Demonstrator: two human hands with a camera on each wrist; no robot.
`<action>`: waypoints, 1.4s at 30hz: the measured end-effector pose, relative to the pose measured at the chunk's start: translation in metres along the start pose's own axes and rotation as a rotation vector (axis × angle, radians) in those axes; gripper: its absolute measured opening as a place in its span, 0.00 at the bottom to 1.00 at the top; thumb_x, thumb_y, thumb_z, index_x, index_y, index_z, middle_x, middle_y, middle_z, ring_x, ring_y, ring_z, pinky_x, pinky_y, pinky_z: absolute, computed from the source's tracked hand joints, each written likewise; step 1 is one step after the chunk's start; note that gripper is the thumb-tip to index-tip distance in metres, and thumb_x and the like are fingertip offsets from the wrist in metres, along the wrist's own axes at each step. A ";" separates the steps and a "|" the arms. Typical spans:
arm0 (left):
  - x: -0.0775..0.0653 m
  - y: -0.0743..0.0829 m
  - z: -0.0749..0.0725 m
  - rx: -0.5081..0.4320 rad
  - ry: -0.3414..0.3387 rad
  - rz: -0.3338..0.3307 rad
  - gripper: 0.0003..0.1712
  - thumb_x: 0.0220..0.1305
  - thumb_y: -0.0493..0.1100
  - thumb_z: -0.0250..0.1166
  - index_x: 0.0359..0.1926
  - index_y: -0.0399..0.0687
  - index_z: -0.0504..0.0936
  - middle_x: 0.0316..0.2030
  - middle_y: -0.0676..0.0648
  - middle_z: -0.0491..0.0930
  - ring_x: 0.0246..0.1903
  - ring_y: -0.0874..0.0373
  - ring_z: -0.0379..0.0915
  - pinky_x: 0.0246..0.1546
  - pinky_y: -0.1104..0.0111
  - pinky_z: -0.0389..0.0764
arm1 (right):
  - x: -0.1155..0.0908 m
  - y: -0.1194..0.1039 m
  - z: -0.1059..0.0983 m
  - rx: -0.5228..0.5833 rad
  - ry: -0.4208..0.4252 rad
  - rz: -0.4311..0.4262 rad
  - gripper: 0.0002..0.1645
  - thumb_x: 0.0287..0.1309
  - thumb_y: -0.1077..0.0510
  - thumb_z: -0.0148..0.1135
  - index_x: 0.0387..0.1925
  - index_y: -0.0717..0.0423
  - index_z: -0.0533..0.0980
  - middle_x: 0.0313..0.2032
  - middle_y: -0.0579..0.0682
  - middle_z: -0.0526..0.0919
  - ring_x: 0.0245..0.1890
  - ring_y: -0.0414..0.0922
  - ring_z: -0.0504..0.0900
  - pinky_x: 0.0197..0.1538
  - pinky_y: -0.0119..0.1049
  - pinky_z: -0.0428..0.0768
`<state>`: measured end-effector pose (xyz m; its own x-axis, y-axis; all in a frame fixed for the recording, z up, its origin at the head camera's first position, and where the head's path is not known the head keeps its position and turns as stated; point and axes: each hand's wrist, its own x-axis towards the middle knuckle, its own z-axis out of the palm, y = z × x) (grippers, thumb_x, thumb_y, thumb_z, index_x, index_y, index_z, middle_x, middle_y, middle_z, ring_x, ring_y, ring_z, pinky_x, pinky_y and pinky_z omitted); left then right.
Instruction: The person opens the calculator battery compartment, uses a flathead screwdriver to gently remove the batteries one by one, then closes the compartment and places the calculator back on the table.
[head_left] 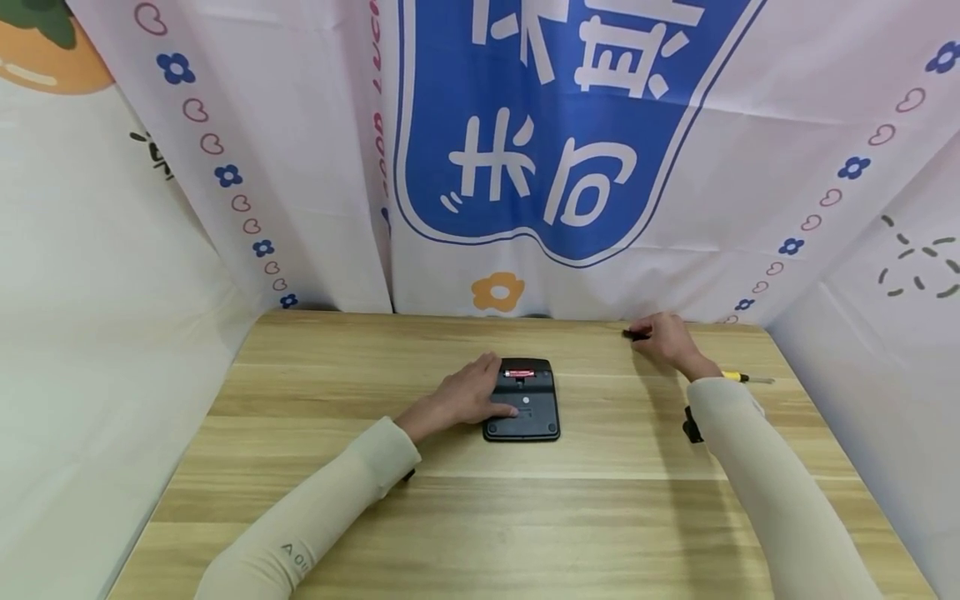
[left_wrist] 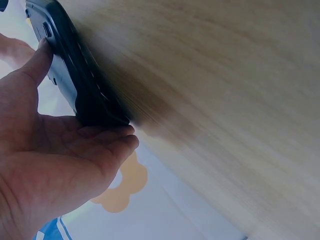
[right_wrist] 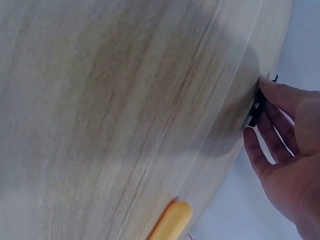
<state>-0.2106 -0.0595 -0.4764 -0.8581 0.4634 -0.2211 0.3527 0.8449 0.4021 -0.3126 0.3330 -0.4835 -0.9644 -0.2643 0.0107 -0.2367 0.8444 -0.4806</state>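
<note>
Head view shows a black battery-powered device lying underside up on the wooden table, a red battery in its bay. The left hand holds its left side, thumb over the underside. Near the table's far edge, the right hand pinches a small black piece; a yellow-handled screwdriver lies beside the right wrist.

The left arm slants forward and inward, its sleeve reaching the wrist; the left grip spreads its thumb away from nearly straight fingers. The right arm reaches farther forward, the right grip bent inward, pinching between thumb and fingertips.
</note>
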 end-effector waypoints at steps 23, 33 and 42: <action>0.002 -0.002 0.001 0.005 0.003 -0.006 0.57 0.70 0.65 0.69 0.82 0.35 0.55 0.82 0.36 0.53 0.80 0.41 0.54 0.75 0.46 0.68 | -0.026 0.016 -0.025 -0.097 -0.080 -0.034 0.32 0.79 0.52 0.60 0.69 0.75 0.72 0.68 0.74 0.74 0.69 0.73 0.70 0.71 0.70 0.68; 0.001 0.000 0.002 0.002 0.007 -0.003 0.58 0.70 0.65 0.69 0.82 0.34 0.55 0.82 0.36 0.53 0.81 0.42 0.53 0.76 0.47 0.67 | -0.049 0.030 -0.030 -0.138 -0.014 -0.086 0.30 0.78 0.53 0.60 0.66 0.75 0.75 0.64 0.74 0.77 0.66 0.73 0.74 0.69 0.69 0.70; 0.000 0.000 0.001 -0.004 0.004 -0.002 0.57 0.70 0.65 0.69 0.82 0.34 0.55 0.82 0.36 0.53 0.80 0.41 0.54 0.76 0.47 0.67 | -0.072 0.045 -0.033 -0.192 0.006 -0.102 0.30 0.78 0.53 0.59 0.66 0.76 0.74 0.63 0.75 0.78 0.65 0.75 0.73 0.69 0.71 0.69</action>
<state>-0.2103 -0.0587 -0.4776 -0.8605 0.4603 -0.2185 0.3491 0.8450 0.4051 -0.2580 0.4051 -0.4764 -0.9347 -0.3511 0.0564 -0.3512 0.8867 -0.3007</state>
